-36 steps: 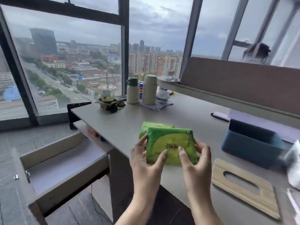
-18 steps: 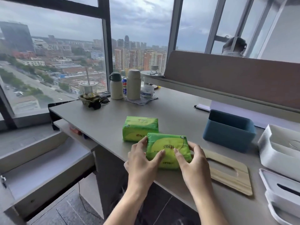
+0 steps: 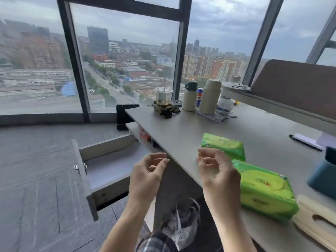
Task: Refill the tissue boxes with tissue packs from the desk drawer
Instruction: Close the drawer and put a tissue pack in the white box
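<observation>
Two green tissue packs lie on the grey desk (image 3: 183, 131): the near pack (image 3: 263, 191) by the front edge and the far pack (image 3: 223, 145) behind it. My right hand (image 3: 216, 170) hovers just left of the near pack, fingers curled and apart, holding nothing. My left hand (image 3: 147, 176) hangs off the desk edge above the open drawer (image 3: 107, 166), also holding nothing. The drawer's inside looks bare. A blue tissue box (image 3: 323, 177) shows at the right edge, with its wooden slotted lid (image 3: 316, 215) lying flat in front.
At the desk's back stand two flasks (image 3: 209, 97), a cup (image 3: 163, 94), a can and a small container on a cloth. A brown partition (image 3: 294, 84) runs along the right. A shelf under the desk holds small items. Windows fill the far side.
Both hands have let go of the near tissue pack, which now lies on the desk. The hands drew back toward the left, and my view swung left toward the drawer.
</observation>
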A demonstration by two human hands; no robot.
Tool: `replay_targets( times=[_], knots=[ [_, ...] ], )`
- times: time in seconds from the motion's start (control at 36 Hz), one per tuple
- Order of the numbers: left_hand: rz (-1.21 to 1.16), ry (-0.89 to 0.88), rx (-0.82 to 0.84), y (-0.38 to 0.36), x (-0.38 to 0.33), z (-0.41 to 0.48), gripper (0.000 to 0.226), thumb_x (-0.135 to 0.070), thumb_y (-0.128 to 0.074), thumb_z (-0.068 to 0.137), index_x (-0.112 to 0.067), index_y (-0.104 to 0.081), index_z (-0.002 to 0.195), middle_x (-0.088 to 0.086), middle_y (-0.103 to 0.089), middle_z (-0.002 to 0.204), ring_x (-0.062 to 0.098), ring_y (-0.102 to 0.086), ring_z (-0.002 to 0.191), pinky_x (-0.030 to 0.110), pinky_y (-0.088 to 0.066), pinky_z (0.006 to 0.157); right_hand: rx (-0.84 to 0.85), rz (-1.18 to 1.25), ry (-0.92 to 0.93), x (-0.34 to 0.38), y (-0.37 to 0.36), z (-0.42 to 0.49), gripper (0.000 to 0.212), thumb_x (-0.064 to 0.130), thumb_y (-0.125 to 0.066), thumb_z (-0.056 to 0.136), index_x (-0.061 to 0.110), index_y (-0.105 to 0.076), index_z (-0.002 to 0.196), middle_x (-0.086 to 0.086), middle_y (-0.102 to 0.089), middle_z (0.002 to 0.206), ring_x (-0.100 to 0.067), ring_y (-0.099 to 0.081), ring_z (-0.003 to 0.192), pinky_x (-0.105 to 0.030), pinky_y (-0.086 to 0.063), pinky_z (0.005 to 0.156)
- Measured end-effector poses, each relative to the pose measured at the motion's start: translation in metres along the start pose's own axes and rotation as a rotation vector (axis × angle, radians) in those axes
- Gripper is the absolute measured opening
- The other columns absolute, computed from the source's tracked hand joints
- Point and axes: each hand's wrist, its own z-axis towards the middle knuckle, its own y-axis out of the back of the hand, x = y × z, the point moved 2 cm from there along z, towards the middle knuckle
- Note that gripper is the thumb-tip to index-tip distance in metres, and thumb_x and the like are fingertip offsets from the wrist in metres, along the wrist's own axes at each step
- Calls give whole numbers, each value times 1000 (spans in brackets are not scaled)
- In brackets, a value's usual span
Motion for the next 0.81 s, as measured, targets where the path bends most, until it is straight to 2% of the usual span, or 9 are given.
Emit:
replay_targets(
  times=[0.11,0.25,0.39,0.5,0.56,0.61,0.64,0.72,0.81],
  knots=[
    [79,2,-193,66,16,8,12,-18,-68,89,-27,-72,96,-4,-76,88,8,-70,82,12,-52,64,173,98,-27,5,-75,-20,13,14,-67,86,25,-67,92,11,-67,81,-4,-65,74,-15,-51,65],
    [194,87,-380,139,46,10,12,-17,-64,91,-26,-69,97,-6,-74,90,6,-68,82,5,-47,57,421,221,-223,-3,-159,-61,10,20,-63,90,28,-68,94,12,-70,81,0,-65,78,-17,-53,67],
    [271,162,-480,183,75,6,10,-22,-63,92,-28,-68,99,-10,-70,93,6,-65,86,14,-45,63,583,309,-386,-7,-209,-107,8,17,-61,91,24,-66,92,7,-69,77,0,-63,75,-17,-51,61],
    [306,255,-466,197,103,8,15,-23,-60,93,-22,-67,107,-7,-68,102,4,-62,90,16,-44,65,711,333,-510,-13,-235,-140,15,15,-60,91,29,-64,97,11,-69,88,8,-61,80,-9,-48,65],
    [285,313,-428,199,116,10,20,-26,-58,95,-23,-65,114,-4,-67,110,12,-64,101,22,-50,77,767,328,-555,-16,-244,-152,21,14,-59,92,28,-63,107,18,-67,94,15,-60,82,-4,-45,65],
    [254,377,-403,200,125,11,28,-33,-53,97,-23,-62,122,-2,-66,117,20,-63,109,36,-52,92,799,321,-582,-20,-250,-162,29,14,-57,92,24,-62,119,22,-64,97,22,-57,86,-1,-44,68],
    [238,405,-387,199,128,12,32,-36,-50,98,-23,-60,125,-3,-64,119,21,-63,110,38,-51,94,813,321,-591,-21,-253,-165,32,13,-57,92,22,-62,122,24,-63,98,24,-56,88,0,-44,69],
    [131,466,-318,194,130,14,34,-40,-41,101,-29,-58,128,-8,-62,119,19,-63,107,29,-47,79,859,315,-615,-25,-257,-173,40,10,-55,92,21,-57,131,26,-61,104,22,-57,92,-1,-44,75],
    [19,491,-300,190,131,16,27,-35,-39,102,-32,-58,121,-14,-65,109,19,-65,102,26,-45,72,891,292,-614,-28,-259,-176,44,9,-54,93,23,-54,134,20,-64,114,12,-59,103,1,-43,76]
  ],
)
